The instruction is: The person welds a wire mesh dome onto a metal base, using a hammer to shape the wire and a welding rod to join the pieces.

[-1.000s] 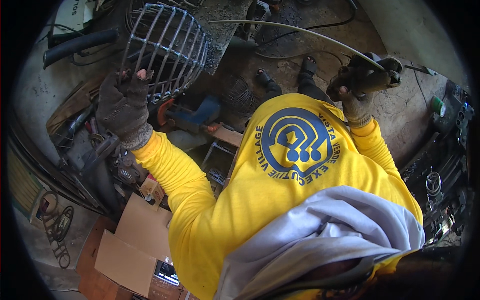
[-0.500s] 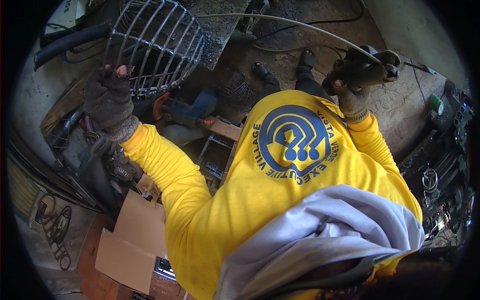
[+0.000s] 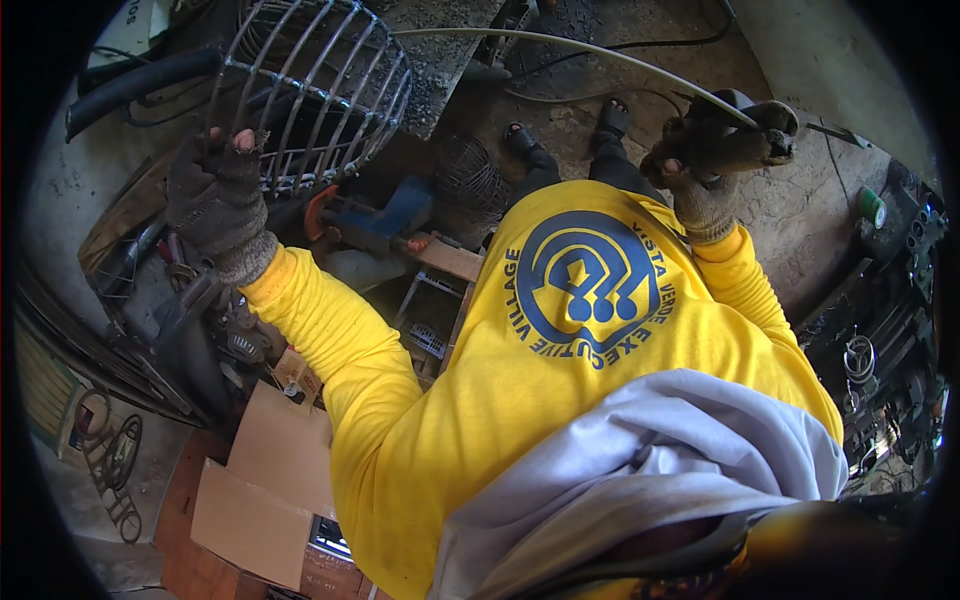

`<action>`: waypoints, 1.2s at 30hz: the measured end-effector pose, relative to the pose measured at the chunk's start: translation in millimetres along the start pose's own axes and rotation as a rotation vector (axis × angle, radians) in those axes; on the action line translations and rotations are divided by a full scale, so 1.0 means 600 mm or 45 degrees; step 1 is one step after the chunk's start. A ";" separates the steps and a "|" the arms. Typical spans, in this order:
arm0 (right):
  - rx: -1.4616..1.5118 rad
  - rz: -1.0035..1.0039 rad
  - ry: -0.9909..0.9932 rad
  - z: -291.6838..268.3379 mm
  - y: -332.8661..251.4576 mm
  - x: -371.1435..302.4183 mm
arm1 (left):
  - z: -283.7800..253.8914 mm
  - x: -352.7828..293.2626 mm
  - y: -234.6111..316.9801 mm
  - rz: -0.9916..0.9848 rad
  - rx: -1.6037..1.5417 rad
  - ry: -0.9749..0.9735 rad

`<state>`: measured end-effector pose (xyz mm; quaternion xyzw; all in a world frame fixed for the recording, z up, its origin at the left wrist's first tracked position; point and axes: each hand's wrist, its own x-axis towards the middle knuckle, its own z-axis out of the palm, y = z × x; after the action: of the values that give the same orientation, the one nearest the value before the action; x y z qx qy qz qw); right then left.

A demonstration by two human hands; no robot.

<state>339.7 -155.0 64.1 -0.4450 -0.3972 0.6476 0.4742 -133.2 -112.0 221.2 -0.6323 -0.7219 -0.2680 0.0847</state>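
Note:
A round cage of welded metal rods (image 3: 330, 95) stands at the upper left. My left hand (image 3: 215, 195), in a dark fingerless glove, is closed on the cage's near left edge, with bare fingertips showing. At the upper right, my right hand (image 3: 690, 180), also gloved, is closed around a dark, bulky electrode holder (image 3: 765, 140). From it a long pale welding rod (image 3: 600, 52) runs left in an arc to the cage's right side. Whether the rod's tip touches the cage, I cannot tell.
A blue and orange tool (image 3: 385, 215) lies below the cage. An opened cardboard box (image 3: 255, 510) is at the lower left. Cables (image 3: 650, 42) trail over the floor near my feet (image 3: 615, 115). Dark metal parts (image 3: 880, 320) crowd the right side, beside a green can (image 3: 872, 208).
My right hand has shifted very slightly left with the electrode holder and welding rod. My left hand keeps its grip on the cage.

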 end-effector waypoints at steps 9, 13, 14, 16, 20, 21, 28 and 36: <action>-0.056 -0.002 -0.059 0.001 -0.001 0.006 | 0.003 0.001 0.010 0.009 -0.041 0.020; -0.147 -0.120 -0.045 0.013 -0.008 0.008 | -0.001 -0.006 0.006 -0.018 -0.050 0.031; -0.154 -0.166 0.065 0.017 -0.009 0.009 | -0.003 -0.011 -0.001 -0.008 -0.012 0.032; -0.151 -0.207 0.174 0.024 -0.019 0.011 | -0.008 -0.025 -0.014 0.004 0.035 0.030; -0.029 -0.133 0.071 0.021 -0.034 0.015 | -0.021 -0.034 -0.008 0.064 -0.075 0.171; -0.034 -0.147 0.102 0.021 -0.036 0.014 | -0.024 -0.036 -0.017 0.050 -0.155 0.233; -0.061 -0.178 0.129 0.016 -0.040 0.017 | -0.017 -0.037 -0.012 0.055 -0.454 0.443; 0.016 -0.041 0.175 -0.001 -0.021 0.007 | 0.013 -0.081 -0.032 -0.336 -0.711 0.321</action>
<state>342.9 -148.1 75.1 -0.4789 -0.3668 0.6103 0.5134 -141.1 -151.7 186.8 -0.4940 -0.6801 -0.5403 -0.0387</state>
